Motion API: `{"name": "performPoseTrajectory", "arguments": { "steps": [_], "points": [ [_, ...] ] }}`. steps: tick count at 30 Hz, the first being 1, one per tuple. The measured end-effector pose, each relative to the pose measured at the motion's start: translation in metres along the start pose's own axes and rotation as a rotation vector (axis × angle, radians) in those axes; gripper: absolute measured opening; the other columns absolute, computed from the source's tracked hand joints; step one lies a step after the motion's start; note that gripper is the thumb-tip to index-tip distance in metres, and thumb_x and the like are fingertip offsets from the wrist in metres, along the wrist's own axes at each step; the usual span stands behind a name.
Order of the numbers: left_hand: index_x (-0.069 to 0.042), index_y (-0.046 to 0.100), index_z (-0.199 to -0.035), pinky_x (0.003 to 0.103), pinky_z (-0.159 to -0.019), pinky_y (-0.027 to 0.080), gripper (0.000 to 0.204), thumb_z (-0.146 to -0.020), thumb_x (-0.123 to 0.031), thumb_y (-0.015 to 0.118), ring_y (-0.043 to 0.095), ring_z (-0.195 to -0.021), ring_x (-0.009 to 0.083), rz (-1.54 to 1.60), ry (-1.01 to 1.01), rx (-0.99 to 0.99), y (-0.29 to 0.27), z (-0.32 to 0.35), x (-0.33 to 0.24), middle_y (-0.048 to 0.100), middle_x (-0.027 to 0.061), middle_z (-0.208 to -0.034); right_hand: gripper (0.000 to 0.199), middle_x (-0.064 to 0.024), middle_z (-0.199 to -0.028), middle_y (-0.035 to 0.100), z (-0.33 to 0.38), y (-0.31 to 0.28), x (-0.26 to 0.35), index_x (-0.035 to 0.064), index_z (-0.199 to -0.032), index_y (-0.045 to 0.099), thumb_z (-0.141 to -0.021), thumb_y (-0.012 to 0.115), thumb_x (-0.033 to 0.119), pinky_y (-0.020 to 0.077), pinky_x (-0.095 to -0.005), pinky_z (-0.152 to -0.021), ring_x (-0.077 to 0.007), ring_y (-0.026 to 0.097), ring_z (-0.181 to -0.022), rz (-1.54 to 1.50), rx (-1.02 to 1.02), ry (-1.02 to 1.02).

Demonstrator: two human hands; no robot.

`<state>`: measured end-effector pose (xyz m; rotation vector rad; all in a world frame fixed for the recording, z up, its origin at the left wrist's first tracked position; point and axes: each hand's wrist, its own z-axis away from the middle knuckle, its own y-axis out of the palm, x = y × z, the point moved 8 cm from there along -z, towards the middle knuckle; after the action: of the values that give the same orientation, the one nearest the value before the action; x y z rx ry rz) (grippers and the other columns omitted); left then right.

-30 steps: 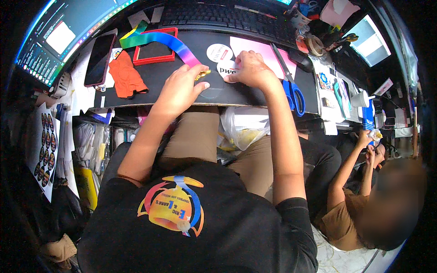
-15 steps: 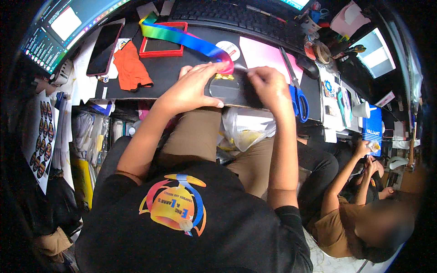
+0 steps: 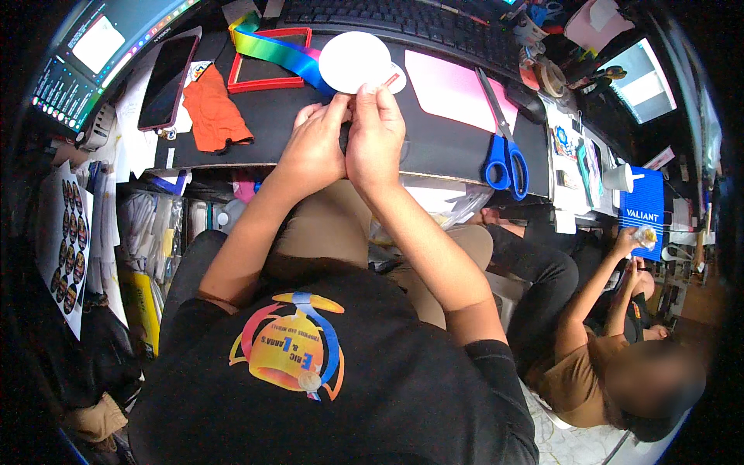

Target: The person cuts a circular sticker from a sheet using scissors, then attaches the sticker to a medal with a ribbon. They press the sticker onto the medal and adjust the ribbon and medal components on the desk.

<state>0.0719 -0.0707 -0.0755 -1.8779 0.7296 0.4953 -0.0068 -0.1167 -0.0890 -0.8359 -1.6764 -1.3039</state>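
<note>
A plain white round disc (image 3: 353,63) stands up above the desk, its face toward me; whether it is a medal's back or a sticker I cannot tell. My left hand (image 3: 316,147) and my right hand (image 3: 375,139) meet at its lower edge, fingertips closed on it. A rainbow-coloured ribbon (image 3: 283,54) runs from the upper left and passes behind the disc. Partly covered by the disc and my right fingers is a smaller white round piece (image 3: 397,80). The ribbon's far end crosses a red-rimmed frame (image 3: 268,85).
Left of my hands lie an orange cloth pouch (image 3: 215,110) and a phone (image 3: 170,81). To the right are pink paper (image 3: 446,89), blue-handled scissors (image 3: 508,163) and a mouse (image 3: 526,103). A keyboard (image 3: 403,27) spans the back. Another person (image 3: 577,364) sits at lower right.
My right hand has moved left to join my left hand. The white disc has been raised between them, and the ribbon has shifted left. The clear round film and gold edge are no longer visible.
</note>
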Motion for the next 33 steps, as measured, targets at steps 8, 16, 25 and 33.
{"name": "performPoseTrajectory", "arguments": {
  "steps": [8,16,25,33],
  "points": [
    [0.000,0.049,-0.139,0.039,-0.103,0.046,0.060,-0.085,-0.008,0.073,0.056,-0.125,0.0255,0.610,-0.156,-0.085,-0.027,0.002,0.002,0.061,0.0162,-0.129,0.013,-0.0075,-0.091,0.064,0.045,-0.055,0.110,0.0021,-0.103,0.075,-0.091,0.069,0.004,0.0482,-0.0280,-0.073,-0.0158,0.059,-0.081,0.711,-0.158,-0.545],
    [0.000,0.059,-0.124,0.018,-0.059,0.053,0.032,-0.094,-0.010,0.064,0.067,-0.085,0.0073,1.160,-0.422,0.067,0.011,0.012,-0.024,0.070,0.0059,-0.107,0.056,-0.0102,-0.088,0.057,0.093,-0.044,0.093,0.0117,-0.120,0.072,-0.071,0.063,-0.014,0.0501,-0.0332,-0.071,-0.0234,0.057,-0.078,1.242,0.014,-0.840],
    [-0.001,0.057,-0.117,0.021,-0.073,0.050,0.028,-0.093,-0.008,0.069,0.062,-0.088,0.0079,0.903,-0.441,0.480,0.070,0.044,-0.069,0.066,0.0041,-0.099,0.036,-0.0123,-0.100,0.069,0.114,-0.126,0.085,-0.0023,-0.128,0.053,-0.095,0.063,0.006,0.0576,-0.0272,-0.066,-0.0156,0.067,-0.074,0.145,-0.092,0.099],
    [0.004,0.040,-0.145,0.028,-0.073,0.055,0.055,-0.099,-0.021,0.056,0.064,-0.101,0.0182,1.598,-0.441,0.394,0.111,0.042,-0.113,0.056,0.0197,-0.134,0.024,-0.0148,-0.076,0.064,0.136,-0.134,0.096,-0.0026,-0.100,0.060,-0.091,0.066,0.018,0.0509,-0.0411,-0.061,-0.0319,0.064,-0.069,1.171,-0.154,0.112]
  ]
}}
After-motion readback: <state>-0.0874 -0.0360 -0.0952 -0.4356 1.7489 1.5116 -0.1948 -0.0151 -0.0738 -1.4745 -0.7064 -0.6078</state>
